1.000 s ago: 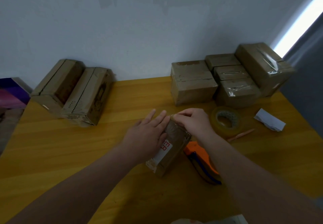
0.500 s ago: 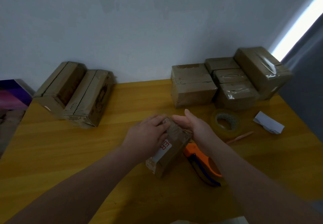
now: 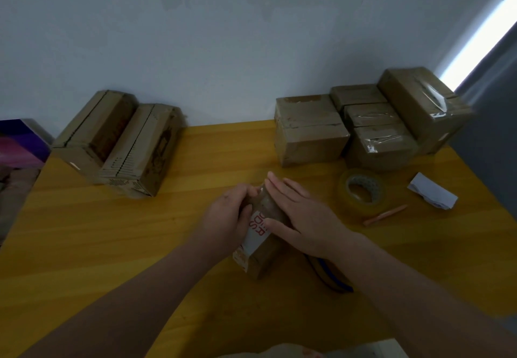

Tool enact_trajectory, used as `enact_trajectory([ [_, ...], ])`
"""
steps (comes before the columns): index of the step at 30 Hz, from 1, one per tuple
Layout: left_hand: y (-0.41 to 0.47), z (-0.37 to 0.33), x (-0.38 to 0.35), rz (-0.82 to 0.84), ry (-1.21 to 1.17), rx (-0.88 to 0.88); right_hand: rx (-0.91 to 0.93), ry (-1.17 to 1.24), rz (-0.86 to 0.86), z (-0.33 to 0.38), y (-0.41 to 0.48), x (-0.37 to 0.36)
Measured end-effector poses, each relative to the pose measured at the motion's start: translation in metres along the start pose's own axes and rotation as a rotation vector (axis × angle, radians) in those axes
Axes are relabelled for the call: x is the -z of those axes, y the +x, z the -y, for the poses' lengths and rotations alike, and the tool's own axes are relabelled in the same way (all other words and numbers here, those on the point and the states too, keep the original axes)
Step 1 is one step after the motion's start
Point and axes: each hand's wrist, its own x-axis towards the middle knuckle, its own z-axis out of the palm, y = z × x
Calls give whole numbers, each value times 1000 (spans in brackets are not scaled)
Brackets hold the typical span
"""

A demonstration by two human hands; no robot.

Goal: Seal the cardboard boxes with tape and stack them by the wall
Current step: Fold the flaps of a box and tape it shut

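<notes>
Sealing looks to be the step in hand. The small box lies askew on the table near its front middle, with a white label in red letters on top. The left hand grips its left side with fingers curled over the edge. The right hand lies flat on it, fingers straight and pressing (most likely rubbing glossy tape down).

Next, I judge, the box wants lifting in both hands and carrying to the sealed boxes stacked against the wall at the far right. It should be set down squarely so the pile does not lean.

Right of the hands lie a tape roll, a pencil-like stick and a folded white paper. A dark tool is mostly hidden under the right forearm. Two more boxes stand far left by the wall. The room is dim, with a bright strip of light beside a grey curtain.
</notes>
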Motion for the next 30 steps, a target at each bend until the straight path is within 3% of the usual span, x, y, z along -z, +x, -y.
enact_trajectory([
  [7, 3, -2, -6, -29, 6, -1, 43, -136, 42, -6, -4, 5],
  [16, 3, -8, -8, -22, 13, 42, 31, -131, -14, -17, -41, 2],
  [26, 2, -16, -4, -27, 28, 70, 145, -140, -445, -31, -66, -11],
  [30, 2, -17, 2, -43, 43, 146, 88, -135, -537, -29, -64, -12],
])
